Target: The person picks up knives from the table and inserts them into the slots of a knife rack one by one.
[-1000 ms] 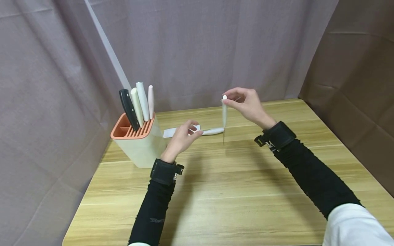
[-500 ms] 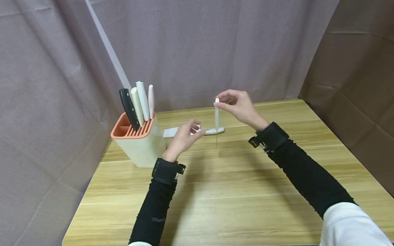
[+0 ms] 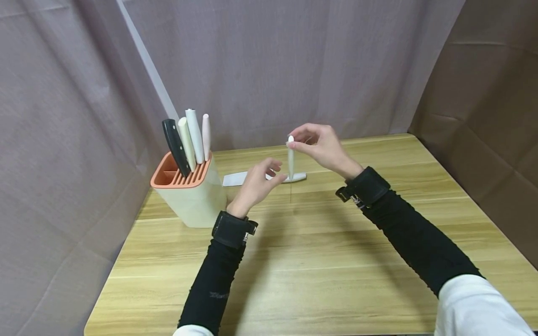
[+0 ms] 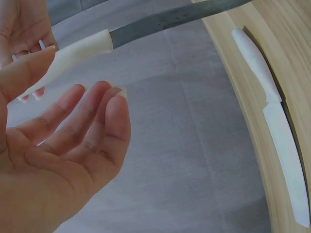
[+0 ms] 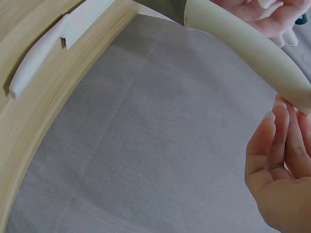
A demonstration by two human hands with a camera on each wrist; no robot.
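Note:
My right hand (image 3: 319,144) pinches the butt end of a white-handled knife (image 3: 290,161), which hangs straight down with its thin blade pointing at the wooden table (image 3: 319,242). In the right wrist view the handle (image 5: 243,43) runs across the top, with my fingers (image 5: 284,145) below it. My left hand (image 3: 257,181) is just left of the knife, fingers relaxed and spread, holding nothing. In the left wrist view its palm (image 4: 58,160) faces the handle (image 4: 73,53) without touching it. A second, all-white knife (image 3: 241,178) lies flat on the table behind both hands.
A cream knife block (image 3: 191,198) with an orange slotted top stands at the table's left, holding one black and three pale handles. Grey curtains close in the back and left; a brown one hangs on the right. The white knife (image 4: 272,121) lies near the far edge.
My right hand has carried the hanging knife leftward toward my left hand. The left hand has risen a little and opened its fingers beside the handle.

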